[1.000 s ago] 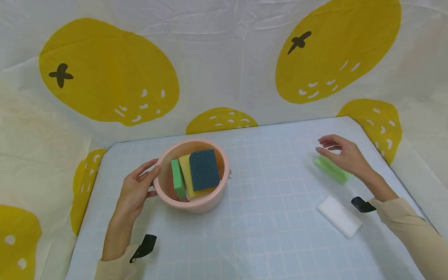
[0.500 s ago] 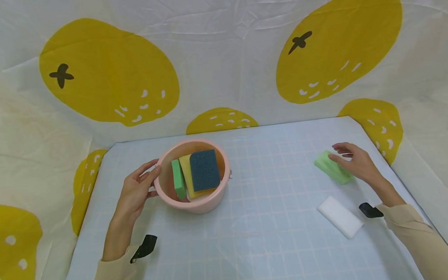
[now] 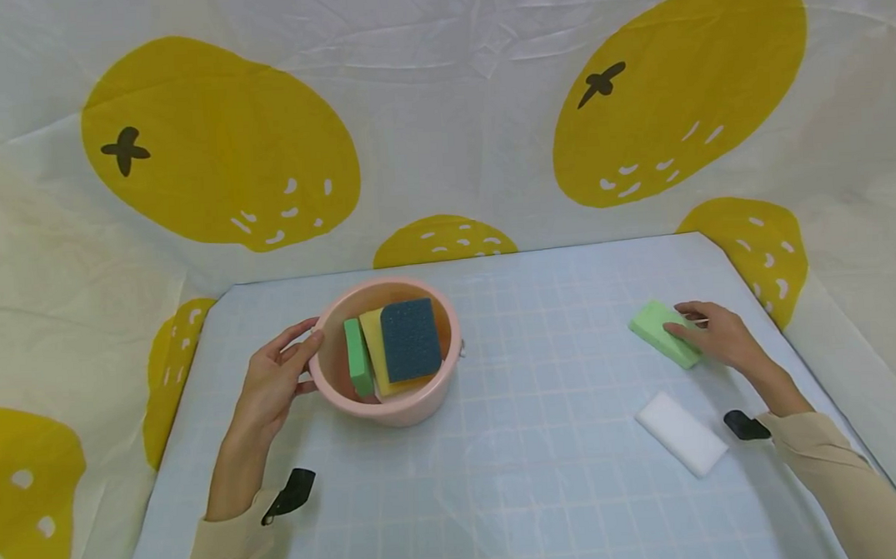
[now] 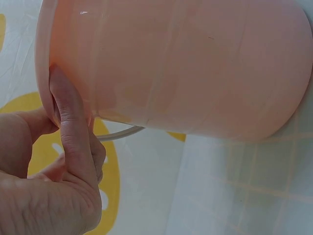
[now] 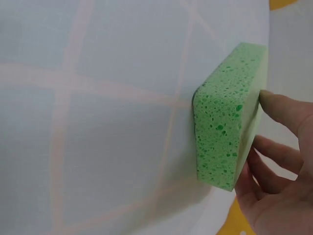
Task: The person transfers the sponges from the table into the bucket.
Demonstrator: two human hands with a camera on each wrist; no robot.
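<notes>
In the head view my left hand [image 3: 263,383] grips the rim of a pink bucket [image 3: 416,408] at its left side. The left wrist view shows a finger or thumb along the outside of the bucket wall [image 4: 195,68], just under the rim. Inside the bucket lean a green sponge [image 3: 358,358], a yellow sponge [image 3: 374,337] and a dark blue-grey scouring pad [image 3: 411,339]. On the right, my right hand [image 3: 721,334] pinches a light green sponge [image 3: 662,330] on the table. Its thumb and fingertips meet the sponge's upper face [image 5: 252,122]; a crease shows between them.
A white sponge block [image 3: 682,433] lies nearer than the light green sponge, below my right hand. The table [image 3: 530,443] has a pale grid cover. Behind it hangs a white cloth [image 3: 449,129] with yellow fruit prints.
My right hand has come down and slightly right onto the light green sponge, and its fingers have closed in. My left hand and the bucket stay put.
</notes>
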